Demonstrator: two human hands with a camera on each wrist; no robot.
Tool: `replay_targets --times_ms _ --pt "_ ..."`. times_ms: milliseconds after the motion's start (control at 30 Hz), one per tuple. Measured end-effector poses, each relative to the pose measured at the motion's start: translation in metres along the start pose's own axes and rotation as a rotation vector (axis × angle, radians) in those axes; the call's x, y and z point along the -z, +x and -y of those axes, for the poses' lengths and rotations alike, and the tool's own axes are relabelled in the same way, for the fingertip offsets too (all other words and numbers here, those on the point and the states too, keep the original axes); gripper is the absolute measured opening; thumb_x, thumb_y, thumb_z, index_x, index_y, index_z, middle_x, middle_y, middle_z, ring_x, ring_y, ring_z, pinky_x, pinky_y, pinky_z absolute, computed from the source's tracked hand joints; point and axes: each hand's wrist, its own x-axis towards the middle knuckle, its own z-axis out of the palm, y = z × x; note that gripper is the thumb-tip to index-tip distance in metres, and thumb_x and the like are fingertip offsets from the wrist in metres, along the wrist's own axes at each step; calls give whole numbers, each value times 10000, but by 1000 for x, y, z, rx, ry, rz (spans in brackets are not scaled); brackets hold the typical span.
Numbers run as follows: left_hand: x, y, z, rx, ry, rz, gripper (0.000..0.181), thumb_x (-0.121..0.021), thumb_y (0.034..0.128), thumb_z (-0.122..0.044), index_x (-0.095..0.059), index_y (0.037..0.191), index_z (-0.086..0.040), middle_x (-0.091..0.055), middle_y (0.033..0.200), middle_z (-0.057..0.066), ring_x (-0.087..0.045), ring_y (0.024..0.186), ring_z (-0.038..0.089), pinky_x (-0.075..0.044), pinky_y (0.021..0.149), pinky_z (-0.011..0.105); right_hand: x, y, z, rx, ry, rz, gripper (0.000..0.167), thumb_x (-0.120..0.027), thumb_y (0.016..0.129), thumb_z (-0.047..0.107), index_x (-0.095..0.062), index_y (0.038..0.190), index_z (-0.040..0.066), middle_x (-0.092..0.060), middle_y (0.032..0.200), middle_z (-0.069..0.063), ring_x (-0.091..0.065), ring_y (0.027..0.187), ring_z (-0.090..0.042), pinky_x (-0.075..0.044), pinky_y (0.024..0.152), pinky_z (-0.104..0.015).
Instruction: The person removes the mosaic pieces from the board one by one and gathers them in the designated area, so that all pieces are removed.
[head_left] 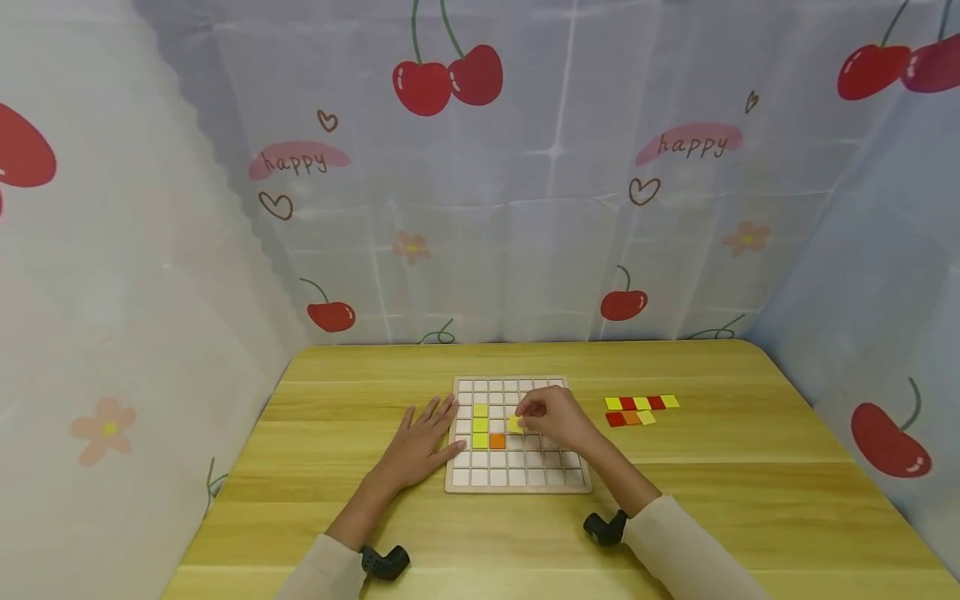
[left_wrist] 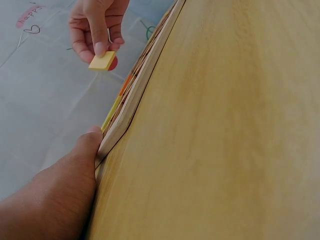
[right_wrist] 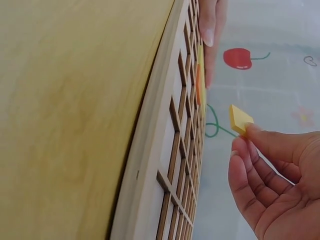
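A wooden grid board [head_left: 517, 489] with white cells lies flat on the table. Three yellow tiles [head_left: 480, 426] fill part of one column on its left side, and an orange tile [head_left: 497, 441] sits right of the lowest one. Between thumb and fingertips, my right hand [head_left: 558, 418] pinches a square yellow tile [right_wrist: 241, 120], raised above the middle of the board. In the left wrist view that tile hangs clear of the cells. My left hand [head_left: 420, 446] rests with fingers spread at the board's left edge, fingertips and thumb touching it.
Right of the board, loose tiles lie in two rows: an upper row [head_left: 642, 403] of yellow and red, and a lower row with a red tile [head_left: 615, 419], an orange one and a yellow one. A cherry-patterned curtain [head_left: 510, 275] stands behind the wooden table [head_left: 360, 375].
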Motion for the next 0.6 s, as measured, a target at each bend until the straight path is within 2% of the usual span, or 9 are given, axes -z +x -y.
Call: replay_targets --times_ms 300,600 --pt "-1 0 0 0 3 5 795 -367 1039 -631 -209 1632 -126 -168 1693 37 -170 1548 300 -96 1193 645 8 -12 -1 -36 65 -25 52 -784 875 20 -754 899 55 -680 817 -20 -601 737 -175 -534 670 -272" --pt "-2 1 1 4 4 1 794 -364 1037 -636 -206 1634 -138 -172 1693 32 -173 1548 295 -97 1194 643 19 -18 -4 -77 82 -65 68 -791 869 27 -764 922 59 -696 844 -24 -626 767 -181 -550 683 -281"
